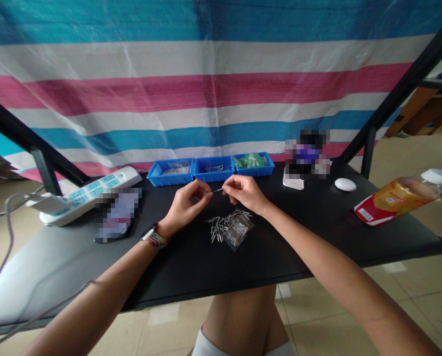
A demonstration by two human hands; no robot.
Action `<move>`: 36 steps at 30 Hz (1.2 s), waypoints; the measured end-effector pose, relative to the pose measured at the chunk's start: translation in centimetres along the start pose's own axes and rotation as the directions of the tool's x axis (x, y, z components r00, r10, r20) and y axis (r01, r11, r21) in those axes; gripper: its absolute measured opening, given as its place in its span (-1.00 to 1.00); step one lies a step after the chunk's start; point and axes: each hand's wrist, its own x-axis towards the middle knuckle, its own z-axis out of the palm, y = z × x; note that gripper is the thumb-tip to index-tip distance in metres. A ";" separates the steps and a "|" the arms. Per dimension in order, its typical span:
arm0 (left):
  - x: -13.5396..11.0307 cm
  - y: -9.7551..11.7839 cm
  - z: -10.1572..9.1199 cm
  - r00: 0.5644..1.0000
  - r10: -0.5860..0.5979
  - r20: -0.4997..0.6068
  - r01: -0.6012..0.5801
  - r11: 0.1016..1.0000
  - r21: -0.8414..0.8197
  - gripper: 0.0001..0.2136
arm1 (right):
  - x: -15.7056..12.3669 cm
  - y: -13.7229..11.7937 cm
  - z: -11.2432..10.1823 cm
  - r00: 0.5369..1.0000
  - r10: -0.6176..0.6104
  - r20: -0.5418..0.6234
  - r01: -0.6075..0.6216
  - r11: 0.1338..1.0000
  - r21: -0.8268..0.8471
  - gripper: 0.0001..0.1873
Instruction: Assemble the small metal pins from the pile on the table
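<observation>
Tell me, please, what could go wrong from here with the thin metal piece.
The thin metal piece, held at the fingertips of the left hand and right hand, might slip. It could then get mixed up with the loose metal pieces nearby, or slide under the clear plastic bag.

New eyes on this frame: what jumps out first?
The striped sheet, in broad blue, white and pink bands, fills the view behind the black table. Below it, three blue bins stand in a row along the table's back. In front of them, the left hand and right hand pinch a thin metal piece, beyond a metal pile.
</observation>
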 end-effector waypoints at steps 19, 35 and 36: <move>0.2 -0.6 0.2 0.999 0.001 -0.038 0.001 0.999 0.053 -0.79 | -0.1 0.3 0.7 0.996 0.068 -0.057 -0.062 0.993 0.104 -0.67; 0.1 -0.3 0.0 1.000 -0.014 -0.006 0.015 0.993 0.121 -0.65 | -0.2 0.2 1.1 0.995 0.082 -0.060 -0.075 0.991 0.115 -0.72; 0.0 -0.2 0.0 1.000 -0.021 -0.020 0.023 0.992 0.127 -0.64 | 0.1 0.1 0.9 0.994 0.070 -0.083 -0.061 0.992 0.109 -0.71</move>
